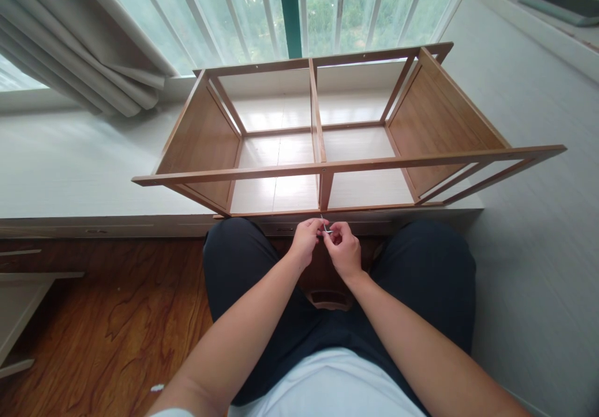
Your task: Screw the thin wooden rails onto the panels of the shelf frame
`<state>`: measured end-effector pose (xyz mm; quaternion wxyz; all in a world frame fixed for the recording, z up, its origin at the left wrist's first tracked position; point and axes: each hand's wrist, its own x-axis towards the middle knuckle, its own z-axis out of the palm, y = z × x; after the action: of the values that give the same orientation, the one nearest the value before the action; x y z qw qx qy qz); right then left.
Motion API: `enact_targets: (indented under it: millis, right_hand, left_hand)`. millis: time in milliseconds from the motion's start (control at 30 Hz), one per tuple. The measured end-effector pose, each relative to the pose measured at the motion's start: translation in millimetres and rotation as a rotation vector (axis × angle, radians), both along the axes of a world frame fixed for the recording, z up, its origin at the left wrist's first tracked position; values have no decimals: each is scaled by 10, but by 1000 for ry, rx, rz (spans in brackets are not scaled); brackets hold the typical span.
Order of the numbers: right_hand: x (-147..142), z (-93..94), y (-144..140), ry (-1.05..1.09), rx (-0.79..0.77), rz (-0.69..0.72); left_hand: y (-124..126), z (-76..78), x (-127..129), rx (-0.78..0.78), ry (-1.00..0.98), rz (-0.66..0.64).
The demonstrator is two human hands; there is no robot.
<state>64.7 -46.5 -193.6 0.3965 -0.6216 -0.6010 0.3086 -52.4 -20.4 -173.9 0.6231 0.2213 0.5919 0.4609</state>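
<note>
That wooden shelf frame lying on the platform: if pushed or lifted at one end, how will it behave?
The wooden shelf frame is probably light for its size: thin slats, open bays. It may rack or flex somewhat if lifted by one end, since the rails look slender. Lying on its side on the smooth white platform, it should slide rather than tip.

My hands (325,242) sit close together just in front of the wooden shelf frame (327,167), below its near rail. That rail (421,158) runs across my reach; above and below it the frame is open, split by a centre divider (316,111) into two bays I could pass through. Solid side panels (199,139) close off both ends. Behind the frame, the window bars (341,5) block the way. My knees (234,248) hem the hands in on both sides. The white sill left of the frame lies open.
</note>
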Motion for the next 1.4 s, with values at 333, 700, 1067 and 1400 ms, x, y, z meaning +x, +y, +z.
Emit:
enact_targets:
  millis: [333, 700, 1067, 1400]
  right_hand:
    - [-38, -36, 40, 423, -173, 6]
    - [-53, 41, 98, 1182, -749, 222]
    - [-77, -94, 54, 639, -309, 48]
    - [-34, -83, 9, 216, -52, 19]
  left_hand:
    - [0, 8, 4, 11, 9, 14]
    - [-8, 18, -10, 16, 5, 28]
    - [5, 5, 5, 65, 63, 13]
    - [9, -14, -8, 10, 55, -11]
